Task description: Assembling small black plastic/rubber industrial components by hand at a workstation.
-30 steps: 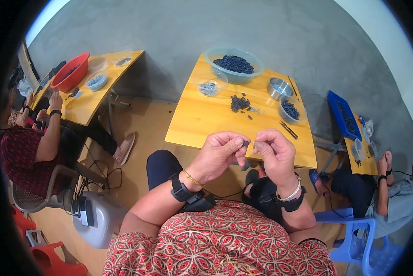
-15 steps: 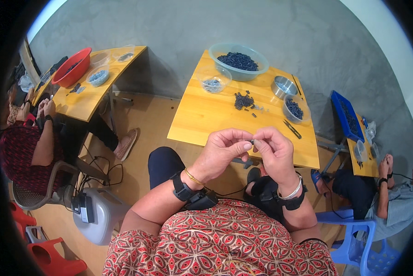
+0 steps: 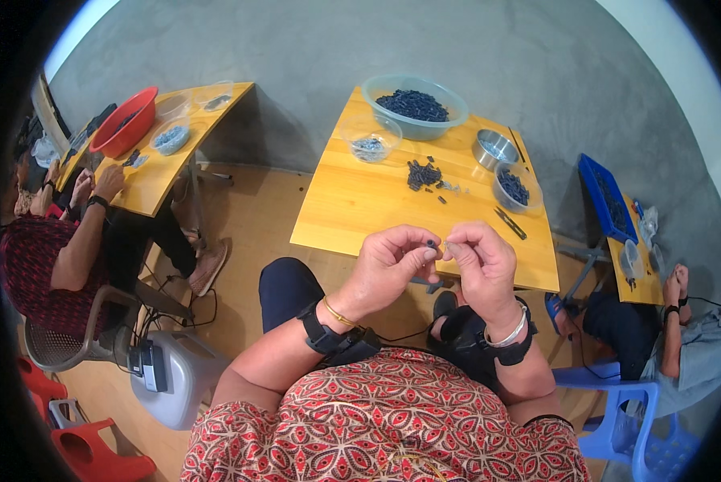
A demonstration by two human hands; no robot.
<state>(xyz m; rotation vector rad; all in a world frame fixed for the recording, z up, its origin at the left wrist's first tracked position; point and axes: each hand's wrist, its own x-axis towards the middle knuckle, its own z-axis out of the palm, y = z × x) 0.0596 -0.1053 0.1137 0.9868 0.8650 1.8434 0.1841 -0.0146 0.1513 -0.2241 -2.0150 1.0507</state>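
Observation:
My left hand [image 3: 388, 263] pinches a small dark part [image 3: 431, 243] between thumb and fingertips. My right hand [image 3: 479, 265] pinches a small pale metal piece [image 3: 449, 247] right beside it; the two hands nearly touch, raised above the near edge of the wooden table [image 3: 360, 209]. Further back on the table lies a small pile of dark parts [image 3: 424, 173]. A large clear bowl [image 3: 415, 104] at the far edge is full of the same dark parts.
A small clear bowl [image 3: 370, 145], a metal bowl [image 3: 494, 148], another clear bowl with dark parts [image 3: 514, 186] and a dark tool [image 3: 510, 223] are on the table. People work at tables on the left [image 3: 55, 249] and right [image 3: 698, 337]. Red basin [image 3: 126, 120] far left.
Both hands stay raised together, with only small finger movements. The view has shifted slightly.

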